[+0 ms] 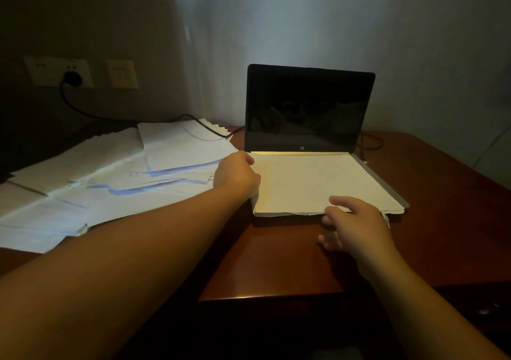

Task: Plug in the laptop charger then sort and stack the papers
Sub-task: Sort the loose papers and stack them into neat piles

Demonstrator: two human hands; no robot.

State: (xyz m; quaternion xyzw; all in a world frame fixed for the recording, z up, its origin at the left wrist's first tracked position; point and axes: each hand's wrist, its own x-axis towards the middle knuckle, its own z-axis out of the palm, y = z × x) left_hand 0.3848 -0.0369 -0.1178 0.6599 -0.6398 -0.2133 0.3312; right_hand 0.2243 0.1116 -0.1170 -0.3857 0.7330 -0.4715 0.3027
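An open laptop [309, 108] with a dark screen stands on the wooden desk [276, 263]. A neat stack of yellowish papers [312, 182] lies over its keyboard. My left hand [237, 175] grips the stack's left edge. My right hand [356, 221] holds its front edge, thumb on top, fingers below. A black plug [72, 78] sits in the wall socket [59, 71], and its cable [91, 114] runs across the desk behind the laptop. Loose white papers [110, 177] lie spread on the left.
A second wall plate [122, 74] is right of the socket. The wall stands close behind the desk. The desk's front edge [271, 296] is near my arms. More cable [372, 141] loops to the right of the laptop.
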